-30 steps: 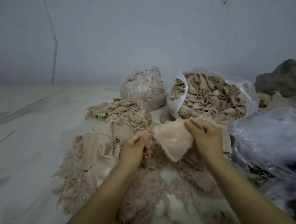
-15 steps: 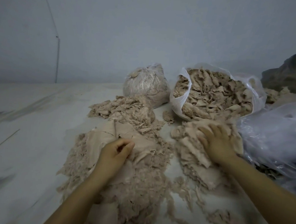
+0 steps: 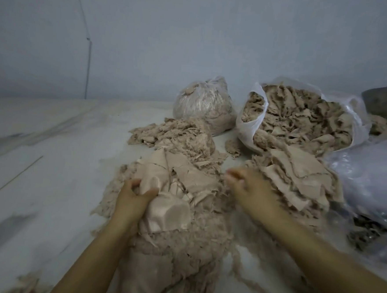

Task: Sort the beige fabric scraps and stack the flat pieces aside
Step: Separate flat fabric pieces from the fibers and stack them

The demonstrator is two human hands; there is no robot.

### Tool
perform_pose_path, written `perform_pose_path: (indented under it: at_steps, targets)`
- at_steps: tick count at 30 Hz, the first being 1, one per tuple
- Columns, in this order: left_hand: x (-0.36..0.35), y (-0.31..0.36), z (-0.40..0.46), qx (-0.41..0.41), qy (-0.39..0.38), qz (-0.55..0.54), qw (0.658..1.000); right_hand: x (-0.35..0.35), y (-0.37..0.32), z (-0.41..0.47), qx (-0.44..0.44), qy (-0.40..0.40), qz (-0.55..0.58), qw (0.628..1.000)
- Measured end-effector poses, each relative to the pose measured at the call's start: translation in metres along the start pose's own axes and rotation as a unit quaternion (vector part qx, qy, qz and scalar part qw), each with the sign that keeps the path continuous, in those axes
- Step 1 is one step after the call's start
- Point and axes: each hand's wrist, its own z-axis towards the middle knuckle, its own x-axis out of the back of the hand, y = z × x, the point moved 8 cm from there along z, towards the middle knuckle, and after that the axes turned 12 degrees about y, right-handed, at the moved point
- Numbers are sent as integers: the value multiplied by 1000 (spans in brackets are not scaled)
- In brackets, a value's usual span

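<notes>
Scrap [image 3: 170, 204] now gripped in my left hand [image 3: 134, 199], centre frame; right hand [image 3: 251, 191], blurred, off the flat stack [image 3: 300, 181], apparently released. Next piece under sorting.

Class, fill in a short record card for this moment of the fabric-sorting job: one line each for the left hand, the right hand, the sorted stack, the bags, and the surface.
left hand: left hand grips a smooth beige fabric piece on the loose scrap pile
right hand: right hand blurred, fingers loosely bent, holds nothing, beside the flat stack
sorted stack: stack of flat pieces lies in front of the open bag
bags: open bag full of scraps; tied bag to its left
surface: pale floor
</notes>
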Motion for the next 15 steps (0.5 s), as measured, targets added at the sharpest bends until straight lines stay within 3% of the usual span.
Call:
perform_pose_path:
  at_steps: [2, 5, 7, 8, 12, 15]
  targets:
    - [-9, -9, -1, 97, -47, -132, 985, -46, -15, -27, -108, -119, 127, 979]
    - [-18, -7, -11, 146, -118, -226, 956, -93, -17, -53, -291, -185, 310, 886]
    - [-18, 0, -15, 115, -127, -223, 960, -99, -18, -54, -354, -141, 409, 829]
    - [-16, 2, -15, 93, -115, -221, 964, -95, -15, -49, -362, -96, 434, 819]
    - [-9, 19, -14, -7, -92, -226, 970, -51, 2, -25, -330, 97, 442, 828]
    - [-15, 36, -23, -79, -137, -198, 967, -12, 11, -16, -282, 159, 413, 851]
